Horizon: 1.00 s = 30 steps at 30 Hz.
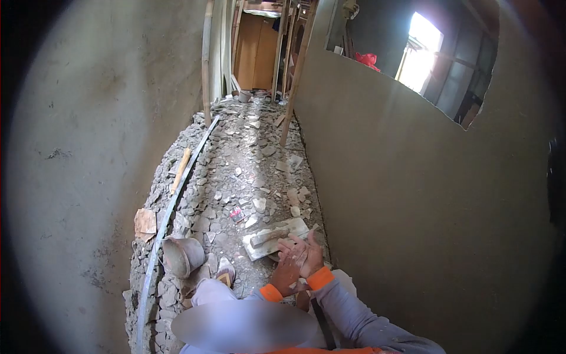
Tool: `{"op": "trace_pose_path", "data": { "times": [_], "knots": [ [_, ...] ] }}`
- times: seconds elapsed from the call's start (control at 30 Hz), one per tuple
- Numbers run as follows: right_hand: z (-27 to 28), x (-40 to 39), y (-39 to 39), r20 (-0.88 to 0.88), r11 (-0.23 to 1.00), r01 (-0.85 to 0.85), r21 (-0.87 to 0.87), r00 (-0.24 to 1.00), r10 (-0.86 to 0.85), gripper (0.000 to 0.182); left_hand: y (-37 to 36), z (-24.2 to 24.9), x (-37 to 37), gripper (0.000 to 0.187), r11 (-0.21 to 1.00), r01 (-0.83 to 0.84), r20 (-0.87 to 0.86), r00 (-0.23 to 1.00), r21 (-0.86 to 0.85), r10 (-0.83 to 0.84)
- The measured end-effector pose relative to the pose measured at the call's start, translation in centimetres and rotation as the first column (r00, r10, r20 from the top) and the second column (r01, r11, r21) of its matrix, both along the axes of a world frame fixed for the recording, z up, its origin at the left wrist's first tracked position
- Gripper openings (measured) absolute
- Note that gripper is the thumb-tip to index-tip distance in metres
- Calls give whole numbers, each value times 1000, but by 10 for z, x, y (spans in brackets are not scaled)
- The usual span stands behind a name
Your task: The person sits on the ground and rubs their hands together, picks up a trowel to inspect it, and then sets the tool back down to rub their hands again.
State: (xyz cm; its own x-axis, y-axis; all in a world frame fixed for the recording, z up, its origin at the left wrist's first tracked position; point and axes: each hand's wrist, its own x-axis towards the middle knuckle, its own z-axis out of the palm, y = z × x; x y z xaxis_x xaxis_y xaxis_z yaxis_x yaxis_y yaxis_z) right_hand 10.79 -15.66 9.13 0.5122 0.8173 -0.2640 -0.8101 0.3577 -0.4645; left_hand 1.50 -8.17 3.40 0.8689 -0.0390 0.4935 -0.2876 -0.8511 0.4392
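My left hand (287, 264) and my right hand (313, 256) are together in front of me, palm against palm, with grey mortar smears on the skin. The fingers of both look stretched out, and I see nothing held between them. Just beyond the hands is a plastering float (276, 237), a pale flat board with a wooden handle on top. Its near right part is hidden behind my fingers. Below the float a dark rounded edge shows, too covered to name.
Broken rubble (236, 171) covers the passage floor between two plastered walls. At left lie a long metal straightedge (171, 212), a wooden-handled tool (181, 171) and a tilted bucket (183, 257). Bamboo poles (298, 74) stand farther on. An opening (413, 59) cuts the right wall.
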Motion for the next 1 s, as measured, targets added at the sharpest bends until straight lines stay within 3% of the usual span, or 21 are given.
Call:
{"op": "trace_pose_path", "data": {
  "times": [0.1,0.2,0.3,0.33,0.43,0.47,0.57,0.67,0.73,0.87,0.97,1.0],
  "knots": [
    [-14,-18,13,213,1000,16,-9,977,-14,73,14,-7,0,90,999,-22,0,1000,30,22],
    [-16,-47,18,380,998,-25,-60,924,46,57,22,8,-14,84,968,-174,85,983,182,160],
    [-9,-54,14,476,962,-140,-233,846,239,43,38,-14,-11,81,999,34,28,999,23,-34],
    [-9,-59,12,443,959,-120,-256,867,227,41,38,-19,-13,57,998,2,107,994,69,-9],
    [-49,-46,-6,532,935,-32,-352,815,228,29,35,-39,-8,55,985,151,109,984,-84,-141],
    [-45,-47,-9,565,940,-13,-341,796,216,30,33,-28,-8,56,970,182,99,981,-161,-167],
    [-18,-53,-15,396,838,-146,-525,830,393,31,29,-19,-10,53,938,252,89,967,-239,-237],
    [-12,-56,-19,398,807,-179,-563,797,454,34,26,-29,-6,52,939,270,93,962,-212,-256],
    [-15,-57,-21,445,816,-208,-539,753,486,38,27,-20,-9,52,927,286,-32,952,-244,-303],
    [-21,-54,-21,619,818,-220,-532,558,553,42,30,-16,-11,51,934,236,-154,947,-269,-283],
    [-35,-40,-24,599,726,-307,-615,416,684,45,33,-39,-6,44,955,222,-85,967,-197,-242],
    [-24,-44,-24,594,711,-263,-652,406,695,45,35,-47,0,41,930,234,-124,953,-283,-278]
  ]
}}
